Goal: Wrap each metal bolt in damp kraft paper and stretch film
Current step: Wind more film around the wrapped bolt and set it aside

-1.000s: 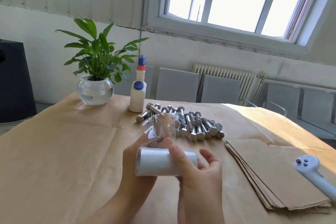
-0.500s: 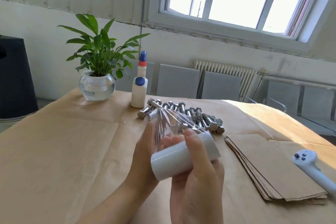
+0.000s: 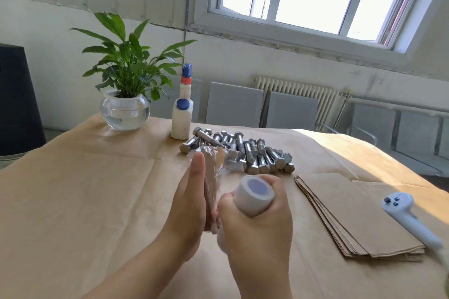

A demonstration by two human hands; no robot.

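My left hand (image 3: 192, 199) holds a bolt wrapped in kraft paper (image 3: 211, 175) upright above the table, thumb straight along its side; clear film covers the paper. My right hand (image 3: 257, 228) grips the white stretch film roll (image 3: 254, 195) just right of the wrapped bolt, its open end pointing up toward me. Behind both hands, a pile of bare metal bolts (image 3: 252, 153) lies on the paper-covered table (image 3: 85, 189). A stack of cut kraft sheets (image 3: 352, 213) lies to the right.
A white squeeze bottle (image 3: 182, 114) with a blue cap stands behind the bolts. A potted plant in a glass bowl (image 3: 125, 110) is at the far left. A pale handheld controller (image 3: 408, 216) lies at the right edge.
The film roll has swung from lying across in front of the bolt to standing end-up at its right. The wrapped bolt now stands upright against my left palm.
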